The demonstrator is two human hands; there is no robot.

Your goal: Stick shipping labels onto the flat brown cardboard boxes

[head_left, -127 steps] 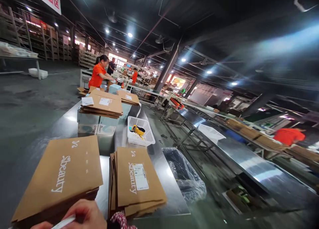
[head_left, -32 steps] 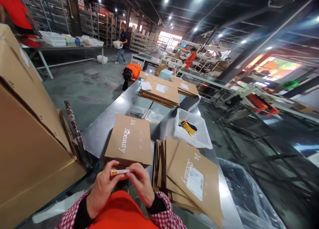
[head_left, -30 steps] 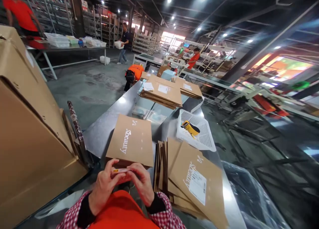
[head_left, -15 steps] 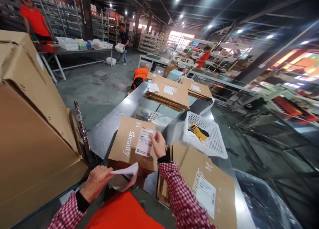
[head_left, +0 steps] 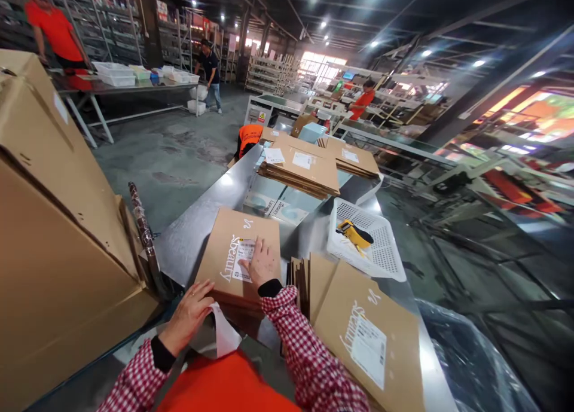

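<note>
Since half a second ago, white printed paper label (head_left: pixel 243 252) has shifted left on top of brown flat cardboard stack (head_left: pixel 219 247), metal tabletop's (head_left: pixel 182 244) near left corner. Left hand (head_left: pixel 191 313): closed on curled white paper sheet (head_left: pixel 225 334). Right hand (head_left: pixel 262 262): flat on label, fingers slightly apart. Second brown cardboard stack (head_left: pixel 334 298): near right corner. White perforated plastic basket (head_left: pixel 389 253), right edge, holds yellow-and-black device (head_left: pixel 356 234). Farther: pale blue boxes (head_left: pixel 291 208) under brown flat cartons (head_left: pixel 309 173).
</note>
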